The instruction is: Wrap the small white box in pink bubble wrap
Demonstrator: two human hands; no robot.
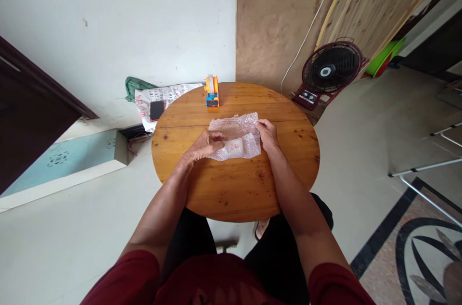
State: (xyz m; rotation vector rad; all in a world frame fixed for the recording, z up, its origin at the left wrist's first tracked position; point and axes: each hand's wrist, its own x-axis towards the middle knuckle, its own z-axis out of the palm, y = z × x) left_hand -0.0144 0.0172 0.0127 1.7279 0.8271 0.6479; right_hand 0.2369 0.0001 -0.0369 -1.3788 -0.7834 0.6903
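Working at a round wooden table, seen from the head view, a person in a dark red top handles a sheet of bubble wrap. The wrap lies at the middle of the table, its far part spread flat and its near part folded over. A small white item with red print shows at this near fold, between the two hands. The right hand pinches the right edge of the wrap between thumb and fingers. The left hand touches the left end, fingers bent and close to the item; whether they grip the film cannot be told. Near the far edge of the table, left of its middle, an orange and blue tape dispenser stands upright, well apart from both hands. Far left, beyond the table's edge, a dark phone with a red rim lies on a white printed sack, beside a green bag. Far right, a dark red fan stands beyond the table, its round grille facing the near side. A white cord hangs along the board behind.
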